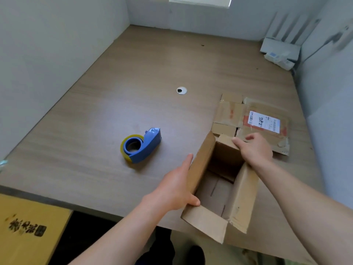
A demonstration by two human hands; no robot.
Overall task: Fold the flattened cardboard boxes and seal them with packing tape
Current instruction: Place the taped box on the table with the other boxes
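**A:** Where is the box that is being folded?

**B:** The open cardboard box [244, 194] stands on the near right part of the wooden table [95, 121], with its mouth up and its flaps raised.

**A:** And the hands?

**B:** The left hand [177, 188] lies along the outside of the box's left flap. Its fingers are straight and together, and the thumb hooks round the flap's near edge. The right hand [255, 150] grips the far flap, thumb on top and fingers curled over behind it.

**A:** What about the tape?

**B:** The blue tape dispenser [149, 148], loaded with a clear roll, lies on the table to the left of the box, well apart from both hands.

**A:** Is there any other cardboard?

**B:** A flattened cardboard box [229, 113] lies just behind the open one, and its white shipping label [264, 121] faces up. The right hand overlaps its near edge in the view, though I cannot tell whether it touches.

**A:** What else is there?

**B:** A round cable grommet [181, 90] sits in the tabletop farther back. A white router [278, 47] stands in the far right corner against the wall. A yellow carton [28, 230] sits below the table's near left edge.
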